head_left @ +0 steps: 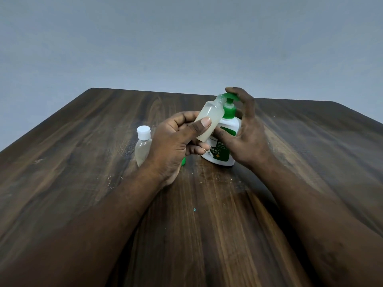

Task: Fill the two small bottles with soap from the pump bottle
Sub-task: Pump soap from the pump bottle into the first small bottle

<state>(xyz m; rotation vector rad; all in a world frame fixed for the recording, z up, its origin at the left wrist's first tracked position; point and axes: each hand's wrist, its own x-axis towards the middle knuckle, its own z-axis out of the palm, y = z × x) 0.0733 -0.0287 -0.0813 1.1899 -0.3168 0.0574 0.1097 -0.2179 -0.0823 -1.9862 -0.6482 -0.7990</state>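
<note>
A white pump bottle (224,146) with a green pump head and green label stands at the table's middle. My right hand (246,133) wraps round its right side, with a finger on top of the pump head (233,97). My left hand (176,141) grips a small uncapped bottle (209,119) holding cloudy soap, tilted so its mouth sits under the pump spout. A second small bottle (143,146) with a white flip cap stands to the left, partly behind my left wrist.
A small green cap (183,161) peeks out from under my left hand on the dark wooden table (83,162). The table's far edge runs behind the bottles, and a plain grey wall rises beyond it.
</note>
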